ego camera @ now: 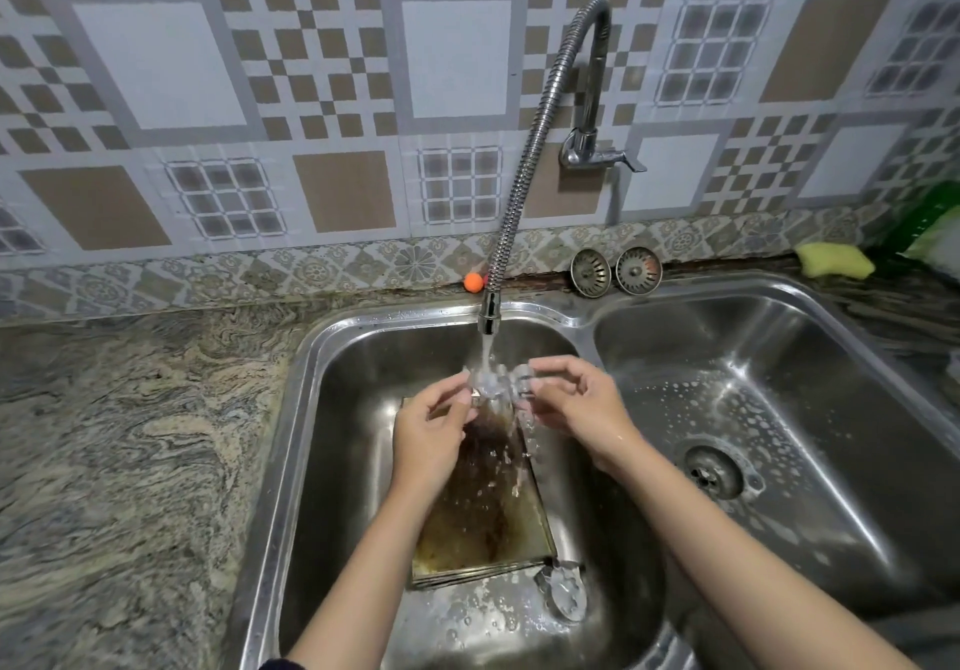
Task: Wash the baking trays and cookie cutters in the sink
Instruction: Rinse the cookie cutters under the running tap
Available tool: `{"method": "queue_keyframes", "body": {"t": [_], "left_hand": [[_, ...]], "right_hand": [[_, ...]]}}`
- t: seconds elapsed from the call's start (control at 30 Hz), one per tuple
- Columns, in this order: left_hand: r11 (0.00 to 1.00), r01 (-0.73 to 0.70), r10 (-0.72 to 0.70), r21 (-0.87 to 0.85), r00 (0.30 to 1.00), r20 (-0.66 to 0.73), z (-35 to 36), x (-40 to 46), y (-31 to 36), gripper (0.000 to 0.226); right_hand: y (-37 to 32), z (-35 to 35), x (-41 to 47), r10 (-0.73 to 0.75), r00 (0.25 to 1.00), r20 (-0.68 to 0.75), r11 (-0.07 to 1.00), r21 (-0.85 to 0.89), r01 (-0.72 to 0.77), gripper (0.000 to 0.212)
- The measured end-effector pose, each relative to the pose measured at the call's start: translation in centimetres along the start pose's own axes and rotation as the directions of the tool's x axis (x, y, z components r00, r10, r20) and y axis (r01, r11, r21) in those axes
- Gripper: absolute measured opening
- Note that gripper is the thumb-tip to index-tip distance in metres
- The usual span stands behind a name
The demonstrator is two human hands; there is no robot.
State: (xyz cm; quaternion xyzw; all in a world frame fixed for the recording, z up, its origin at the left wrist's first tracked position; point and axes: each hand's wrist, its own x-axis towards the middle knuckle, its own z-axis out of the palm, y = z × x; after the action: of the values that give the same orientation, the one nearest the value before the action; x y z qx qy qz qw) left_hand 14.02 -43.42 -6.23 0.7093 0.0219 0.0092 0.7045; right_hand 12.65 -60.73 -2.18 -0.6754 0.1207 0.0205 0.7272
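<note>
Both hands, left hand [434, 422] and right hand [574, 399], pinch a cookie cutter [498, 383] under the tap stream above the baking tray [483, 503] in the left sink [311, 409]; wet metal may slip free.

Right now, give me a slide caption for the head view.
Both hands rinse a cookie cutter under the tap, above a stained baking tray.

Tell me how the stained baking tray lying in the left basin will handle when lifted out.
The baking tray looks like rigid metal, so it probably stays stiff. It is wet from the running water and looks greasy, so likely slippery. It lies flat on the basin floor, so its edge may be hard to get under.
</note>
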Motion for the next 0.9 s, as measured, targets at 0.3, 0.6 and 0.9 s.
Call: {"method": "queue_keyframes", "body": {"t": [0.3, 0.6, 0.9], "left_hand": [[0.930, 0.131, -0.167, 0.344, 0.983, 0.078, -0.4, -2.2, -4.5, 0.018], [0.620, -0.427, -0.442, 0.658, 0.502, 0.743, 6.4, -6.8, -7.4, 0.021], [0.426, -0.576, -0.589, 0.698, 0.409, 0.697, 7.0, -8.0, -8.8, 0.028]], "right_hand": [[0.0, -14.2, -3.6, -0.096, 0.952, -0.292, 0.967, -0.254, 0.020, 0.015], [10.1, -19.1, -3.7, 0.335, 0.881, -0.334, 0.413, -0.788, -0.456, 0.014], [9.6, -18.1, -3.8, 0.387, 0.877, -0.286, 0.365, -0.826, -0.431, 0.022]]}}
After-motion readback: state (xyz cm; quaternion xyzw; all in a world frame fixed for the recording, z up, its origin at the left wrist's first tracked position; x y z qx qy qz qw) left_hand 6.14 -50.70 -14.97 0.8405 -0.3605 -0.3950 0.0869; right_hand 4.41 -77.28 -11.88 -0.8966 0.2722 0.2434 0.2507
